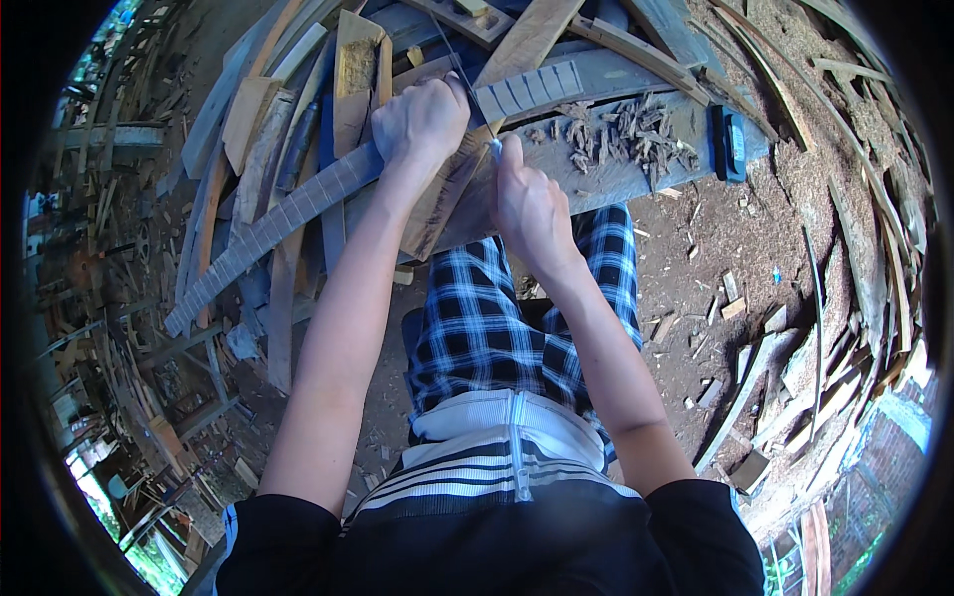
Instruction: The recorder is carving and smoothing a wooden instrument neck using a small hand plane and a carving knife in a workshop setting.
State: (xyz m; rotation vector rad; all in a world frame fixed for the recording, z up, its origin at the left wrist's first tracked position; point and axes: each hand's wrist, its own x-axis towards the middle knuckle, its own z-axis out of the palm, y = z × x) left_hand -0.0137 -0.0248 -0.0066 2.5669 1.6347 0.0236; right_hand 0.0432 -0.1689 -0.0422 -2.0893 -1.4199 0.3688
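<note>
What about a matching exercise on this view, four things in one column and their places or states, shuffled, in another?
Column one:
1. Marked wooden strip
2. Right hand
3. Dark wood chips
4. Small dark-blue object

Column two:
A. At the right end of the bench
B. Running beneath the left hand
C. Heaped loosely right of the right hand
D. Closed on the handle of a thin-bladed tool

Pairs: 1-B, 2-D, 3-C, 4-A.

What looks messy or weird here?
A loose heap of dark wood chips lies on the grey board, to the right of the right hand, and wood scraps litter the ground. It looks untidy, though probably normal among so much cut wood.
</note>
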